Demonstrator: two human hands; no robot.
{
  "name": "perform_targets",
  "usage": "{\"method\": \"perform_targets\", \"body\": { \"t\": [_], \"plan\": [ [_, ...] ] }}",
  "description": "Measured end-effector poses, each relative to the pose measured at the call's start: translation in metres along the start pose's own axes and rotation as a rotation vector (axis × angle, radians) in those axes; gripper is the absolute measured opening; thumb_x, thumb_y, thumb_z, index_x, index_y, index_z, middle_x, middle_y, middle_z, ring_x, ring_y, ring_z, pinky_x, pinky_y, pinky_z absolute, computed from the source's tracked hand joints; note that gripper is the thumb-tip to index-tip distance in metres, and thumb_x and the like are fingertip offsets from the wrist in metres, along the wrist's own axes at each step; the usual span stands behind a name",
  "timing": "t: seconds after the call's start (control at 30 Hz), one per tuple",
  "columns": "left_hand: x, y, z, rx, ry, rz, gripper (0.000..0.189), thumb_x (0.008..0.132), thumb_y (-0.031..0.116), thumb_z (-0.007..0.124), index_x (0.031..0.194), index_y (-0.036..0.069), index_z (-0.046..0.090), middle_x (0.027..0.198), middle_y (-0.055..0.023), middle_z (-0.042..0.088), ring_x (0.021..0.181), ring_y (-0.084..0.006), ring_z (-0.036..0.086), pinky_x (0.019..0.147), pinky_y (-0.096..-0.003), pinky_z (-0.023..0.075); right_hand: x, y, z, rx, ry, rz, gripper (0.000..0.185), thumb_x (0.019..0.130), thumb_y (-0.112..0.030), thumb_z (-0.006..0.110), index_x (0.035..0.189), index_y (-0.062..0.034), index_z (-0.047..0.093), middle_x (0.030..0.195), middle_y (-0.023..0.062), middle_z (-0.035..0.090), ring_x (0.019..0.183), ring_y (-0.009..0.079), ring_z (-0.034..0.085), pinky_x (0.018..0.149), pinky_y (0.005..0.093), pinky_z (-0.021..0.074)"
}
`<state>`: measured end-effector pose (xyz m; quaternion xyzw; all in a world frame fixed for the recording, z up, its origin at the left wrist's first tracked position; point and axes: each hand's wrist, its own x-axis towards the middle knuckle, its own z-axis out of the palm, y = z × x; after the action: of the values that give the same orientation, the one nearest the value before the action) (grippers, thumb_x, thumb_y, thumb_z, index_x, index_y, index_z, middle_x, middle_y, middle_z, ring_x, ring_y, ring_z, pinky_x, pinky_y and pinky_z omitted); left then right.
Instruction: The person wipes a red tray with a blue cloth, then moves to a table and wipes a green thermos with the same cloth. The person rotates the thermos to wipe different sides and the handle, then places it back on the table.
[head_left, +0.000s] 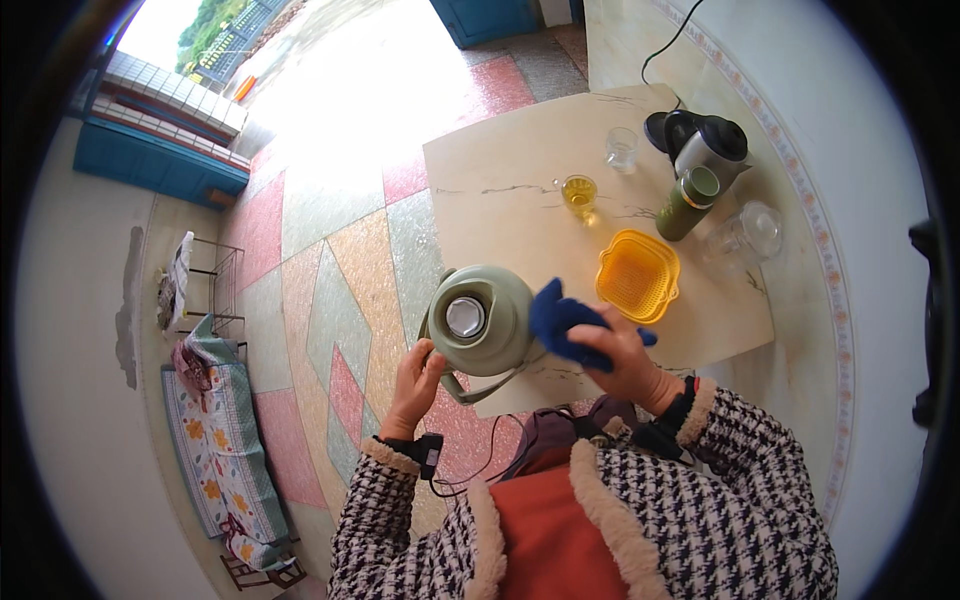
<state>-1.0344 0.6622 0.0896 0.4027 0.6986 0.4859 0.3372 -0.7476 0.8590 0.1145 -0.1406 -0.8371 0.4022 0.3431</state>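
Note:
A pale green thermos jug (499, 300) stands upright near the front left edge of the table, a silvery stopper in its mouth. My left hand (417, 379) rests its fingers on the jug's lower left side, by the handle. Bunched in my right hand (626, 352) is a dark blue cloth (559, 319), close to the jug's right side; whether it touches the jug is hard to tell. Beyond my right hand lies a yellow plastic basket (637, 274), with what seems to be another nested in it.
On the marble-patterned table (510, 165) are a glass mug of yellow liquid (579, 193), a clear glass (622, 150), an open green flask (684, 206), an electric kettle (709, 142) and a clear lidded jug (750, 232). A wall borders the right side. Cables hang near my left wrist.

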Motion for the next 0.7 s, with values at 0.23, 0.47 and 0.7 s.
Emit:
{"method": "perform_targets", "body": {
  "t": [0.23, 0.47, 0.7],
  "plan": [
    [0.026, -0.025, 0.038, 0.085, 0.347, 0.061, 0.057, 0.106, 0.047, 0.042, 0.074, 0.001, 0.053, 0.059, -0.0028, 0.046, 0.058, -0.0127, 0.045, 0.054, -0.0337, 0.0405, 0.065, -0.039, 0.06, -0.385, -0.284, -0.603, 0.026, 0.079, -0.02, 0.063, 0.105, -0.018, 0.068, 0.096, 0.0052, 0.05, 0.086, 0.0213, 0.054, 0.073, 0.0323, 0.0457],
    [0.006, -0.046, 0.03, 0.164, 0.35, 0.149, 0.062, 0.108, 0.039, 0.037, 0.063, -0.002, 0.048, 0.053, -0.0106, 0.045, 0.049, -0.0181, 0.043, 0.049, -0.0396, 0.0322, 0.027, -0.034, 0.059, -0.421, -0.187, -0.51, 0.024, 0.079, -0.018, 0.061, 0.101, -0.0188, 0.07, 0.084, 0.0033, 0.047, 0.078, 0.0205, 0.053, 0.065, 0.0322, 0.0441],
    [0.006, -0.037, 0.033, 0.131, 0.286, 0.128, 0.061, 0.108, 0.036, 0.037, 0.061, -0.001, 0.05, 0.052, -0.0081, 0.047, 0.047, -0.0187, 0.046, 0.048, -0.0374, 0.0346, 0.033, -0.004, 0.02, -0.373, 0.027, -0.238, 0.035, 0.069, -0.013, 0.074, 0.105, -0.0141, 0.069, 0.09, 0.0084, 0.054, 0.081, 0.029, 0.057, 0.071, 0.0398, 0.0504]
  ]
}}
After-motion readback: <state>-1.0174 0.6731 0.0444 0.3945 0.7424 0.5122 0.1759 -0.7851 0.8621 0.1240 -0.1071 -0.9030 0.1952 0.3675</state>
